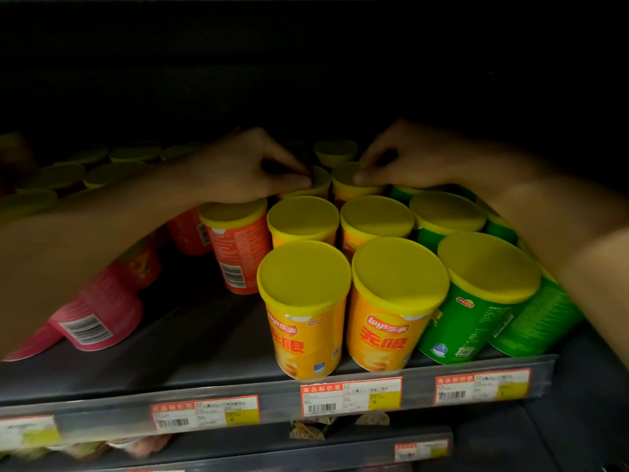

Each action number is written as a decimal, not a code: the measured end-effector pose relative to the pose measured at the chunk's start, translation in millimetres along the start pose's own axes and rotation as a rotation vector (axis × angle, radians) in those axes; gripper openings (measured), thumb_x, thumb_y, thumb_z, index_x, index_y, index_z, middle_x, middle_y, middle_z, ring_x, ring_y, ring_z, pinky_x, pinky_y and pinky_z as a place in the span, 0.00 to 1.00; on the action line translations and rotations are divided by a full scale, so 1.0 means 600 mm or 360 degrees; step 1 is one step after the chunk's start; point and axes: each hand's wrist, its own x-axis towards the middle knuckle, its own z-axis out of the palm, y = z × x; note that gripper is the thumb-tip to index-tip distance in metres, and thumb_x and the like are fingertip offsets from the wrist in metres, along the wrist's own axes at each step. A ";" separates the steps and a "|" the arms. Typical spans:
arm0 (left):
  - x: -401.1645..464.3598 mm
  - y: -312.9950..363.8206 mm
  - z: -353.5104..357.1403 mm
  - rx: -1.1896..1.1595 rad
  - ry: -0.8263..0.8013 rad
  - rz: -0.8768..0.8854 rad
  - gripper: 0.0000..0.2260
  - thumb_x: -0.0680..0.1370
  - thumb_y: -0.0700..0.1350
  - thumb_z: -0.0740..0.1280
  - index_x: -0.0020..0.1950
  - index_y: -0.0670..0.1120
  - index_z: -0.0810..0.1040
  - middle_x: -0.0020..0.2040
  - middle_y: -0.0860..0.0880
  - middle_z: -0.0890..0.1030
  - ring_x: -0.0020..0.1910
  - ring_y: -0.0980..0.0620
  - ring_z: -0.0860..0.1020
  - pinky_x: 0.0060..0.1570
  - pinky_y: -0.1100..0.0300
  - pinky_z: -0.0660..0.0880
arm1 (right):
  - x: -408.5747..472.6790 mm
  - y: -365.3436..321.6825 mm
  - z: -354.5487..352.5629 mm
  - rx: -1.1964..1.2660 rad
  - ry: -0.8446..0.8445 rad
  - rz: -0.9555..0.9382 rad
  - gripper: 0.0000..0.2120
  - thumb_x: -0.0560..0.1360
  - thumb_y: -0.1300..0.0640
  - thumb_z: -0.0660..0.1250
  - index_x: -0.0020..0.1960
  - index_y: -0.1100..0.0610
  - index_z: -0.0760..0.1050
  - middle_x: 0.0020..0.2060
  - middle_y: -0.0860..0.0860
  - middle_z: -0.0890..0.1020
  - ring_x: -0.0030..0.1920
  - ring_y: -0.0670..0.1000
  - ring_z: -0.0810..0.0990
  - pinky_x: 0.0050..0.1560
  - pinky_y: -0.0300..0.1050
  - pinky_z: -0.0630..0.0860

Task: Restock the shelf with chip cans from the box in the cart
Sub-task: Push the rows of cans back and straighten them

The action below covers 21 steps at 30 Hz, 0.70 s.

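Deep in the shelf (218, 338), both hands are at work. The left hand (238, 168) has its fingers (289, 180) curled, thumb and fingertips pinching the yellow lid rim of the far-left orange can (315, 185). The right hand (405, 158) mirrors it, fingers (366, 177) curled and pinching the lid of the far-right orange can (354, 185) just beside it. Nearer, two more rows of orange chip cans stand upright in two columns, all yellow-lidded, the front pair (347, 311) at the shelf lip showing red logos. Right of them, touching, stand green cans (476, 294) with the same lids. Left, a red-orange can (238, 247) stands upright under the left wrist, and pink cans (98, 318) beyond a bare gap. Price tags (350, 395) line the shelf edge.
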 end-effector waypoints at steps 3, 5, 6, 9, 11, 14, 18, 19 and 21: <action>-0.001 -0.001 0.000 -0.0046 -0.0031 -0.0012 0.08 0.78 0.55 0.67 0.56 0.65 0.76 0.57 0.60 0.78 0.59 0.58 0.75 0.58 0.54 0.74 | -0.005 0.003 0.000 0.0021 0.0012 -0.0001 0.13 0.77 0.48 0.70 0.56 0.55 0.83 0.54 0.52 0.83 0.55 0.51 0.79 0.59 0.48 0.74; -0.001 0.000 0.000 -0.0062 -0.0045 -0.0014 0.08 0.77 0.55 0.67 0.55 0.65 0.76 0.54 0.63 0.76 0.58 0.60 0.74 0.52 0.61 0.72 | -0.009 0.004 -0.001 0.0025 0.0014 -0.0002 0.13 0.77 0.47 0.70 0.56 0.55 0.82 0.54 0.51 0.83 0.56 0.51 0.79 0.60 0.48 0.74; -0.001 0.001 -0.001 -0.0072 -0.0053 -0.0016 0.08 0.77 0.55 0.67 0.55 0.65 0.76 0.54 0.63 0.76 0.57 0.60 0.74 0.49 0.64 0.71 | -0.010 0.005 -0.001 0.0026 0.0012 0.0002 0.13 0.77 0.47 0.70 0.56 0.54 0.82 0.54 0.50 0.82 0.56 0.50 0.79 0.59 0.47 0.73; 0.001 0.005 -0.008 -0.0044 -0.0093 -0.0025 0.07 0.77 0.55 0.68 0.52 0.66 0.76 0.55 0.62 0.76 0.56 0.61 0.73 0.50 0.64 0.69 | -0.013 0.003 -0.005 0.0011 -0.0008 0.0003 0.13 0.76 0.46 0.70 0.54 0.53 0.82 0.50 0.49 0.82 0.54 0.49 0.78 0.55 0.46 0.73; 0.003 0.011 -0.013 -0.0003 -0.0130 -0.0018 0.07 0.77 0.54 0.67 0.52 0.66 0.75 0.51 0.64 0.75 0.51 0.65 0.72 0.47 0.68 0.68 | -0.014 0.001 -0.008 0.0008 -0.0023 -0.0006 0.11 0.76 0.46 0.71 0.52 0.52 0.82 0.48 0.48 0.81 0.52 0.49 0.78 0.54 0.46 0.73; 0.004 0.014 -0.013 0.0016 -0.0147 0.0009 0.07 0.78 0.53 0.67 0.53 0.64 0.76 0.48 0.68 0.73 0.47 0.70 0.71 0.45 0.72 0.66 | -0.015 -0.003 -0.013 0.0013 -0.0037 0.0000 0.09 0.75 0.47 0.71 0.50 0.51 0.83 0.47 0.46 0.81 0.51 0.47 0.78 0.53 0.43 0.72; 0.001 0.012 -0.012 0.0026 -0.0143 0.0029 0.07 0.78 0.52 0.67 0.56 0.62 0.77 0.49 0.66 0.75 0.46 0.71 0.71 0.44 0.74 0.66 | -0.014 -0.005 -0.017 -0.0003 -0.0065 0.0006 0.07 0.74 0.47 0.72 0.48 0.49 0.83 0.46 0.45 0.81 0.51 0.46 0.77 0.51 0.42 0.70; 0.001 0.010 -0.012 0.0024 -0.0144 0.0037 0.08 0.78 0.52 0.67 0.57 0.60 0.78 0.50 0.64 0.76 0.47 0.70 0.71 0.44 0.73 0.66 | -0.012 -0.007 -0.018 -0.0010 -0.0069 0.0009 0.06 0.74 0.47 0.72 0.47 0.49 0.82 0.46 0.45 0.81 0.51 0.46 0.78 0.51 0.42 0.71; 0.000 0.007 -0.011 0.0005 -0.0139 0.0060 0.09 0.78 0.51 0.67 0.57 0.59 0.78 0.53 0.61 0.77 0.49 0.69 0.72 0.46 0.73 0.67 | -0.005 -0.011 -0.022 -0.0043 -0.0083 0.0021 0.05 0.73 0.47 0.73 0.45 0.47 0.82 0.45 0.45 0.82 0.51 0.48 0.78 0.52 0.45 0.74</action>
